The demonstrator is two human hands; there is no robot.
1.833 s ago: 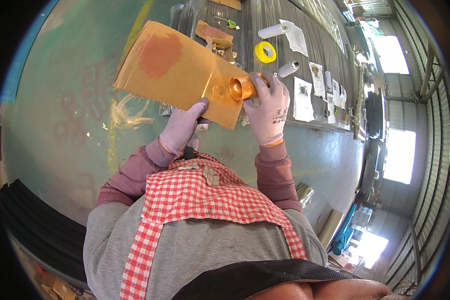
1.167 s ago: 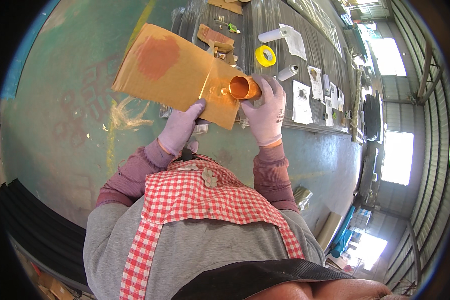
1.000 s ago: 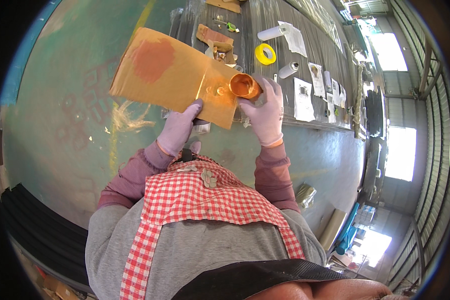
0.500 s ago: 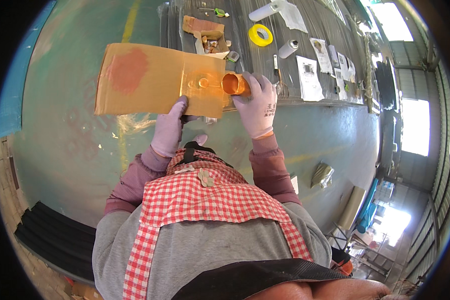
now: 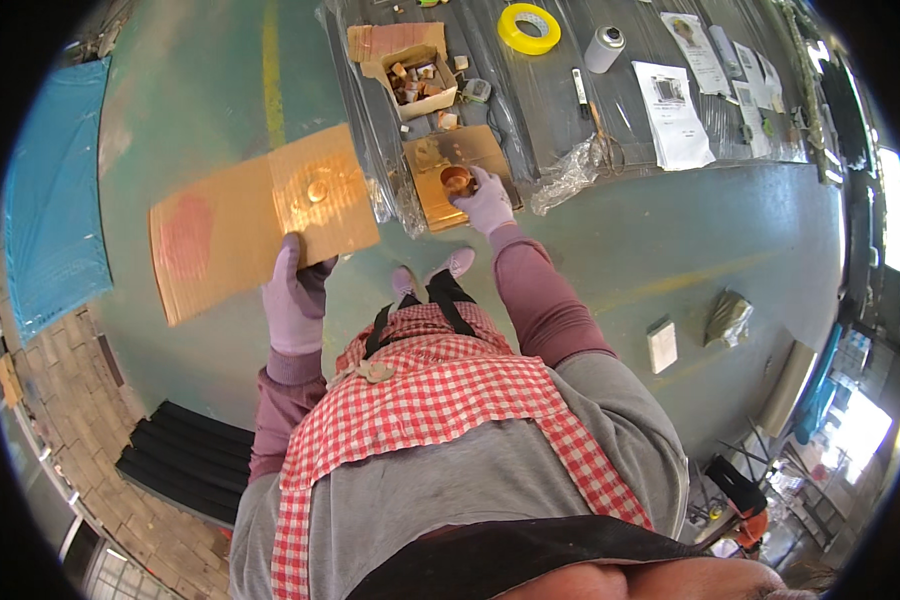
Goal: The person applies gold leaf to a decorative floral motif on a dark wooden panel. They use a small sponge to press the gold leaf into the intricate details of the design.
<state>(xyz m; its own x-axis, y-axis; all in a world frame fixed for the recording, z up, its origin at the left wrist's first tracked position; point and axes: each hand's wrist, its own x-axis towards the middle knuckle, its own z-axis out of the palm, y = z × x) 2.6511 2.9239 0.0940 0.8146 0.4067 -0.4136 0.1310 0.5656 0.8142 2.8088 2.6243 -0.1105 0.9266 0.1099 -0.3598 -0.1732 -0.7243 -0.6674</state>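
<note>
My left hand (image 5: 297, 298), in a pale lilac glove, grips the lower edge of a large cardboard sheet (image 5: 238, 222). The sheet is held tilted over the floor; it bears a pinkish patch at its left and a golden, shiny area with a small ring-shaped mark at its right. My right hand (image 5: 489, 204), gloved alike, has its fingers around a short copper-coloured cylinder (image 5: 455, 178) with an open top. That cylinder is at a smaller, paint-stained cardboard piece (image 5: 432, 208) by the table's near edge; whether it rests there, I cannot tell.
On the plastic-covered table (image 5: 530, 110) are a torn carton (image 5: 435, 102) of small copper-coloured pieces, a tape measure (image 5: 477, 90), yellow tape (image 5: 528, 28), a spray can (image 5: 604, 49), scissors (image 5: 600, 125), a cutter knife (image 5: 580, 90) and printed papers (image 5: 670, 115). Crumpled clear plastic (image 5: 568, 178) hangs over its edge.
My right hand has carried the copper cylinder away from the large sheet to the small cardboard on the table. My left hand has swung the sheet left and tilted it. The view has shifted.
</note>
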